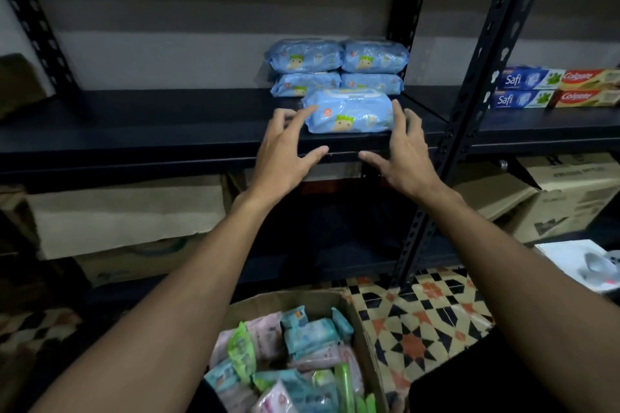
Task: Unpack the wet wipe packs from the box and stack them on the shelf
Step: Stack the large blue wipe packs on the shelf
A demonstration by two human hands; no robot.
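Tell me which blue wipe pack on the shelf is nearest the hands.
The single front pack, between left hand and right hand; the other four sit stacked behind it.

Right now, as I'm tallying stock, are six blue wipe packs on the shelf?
No, five blue wipe packs sit on the shelf: four stacked two-high at the back, one in front.

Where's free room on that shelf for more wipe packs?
Bare shelf runs from the left hand out to the left post. Crowded right: four stacked packs fill the back corner; the front pack sits before them, right hand alongside.
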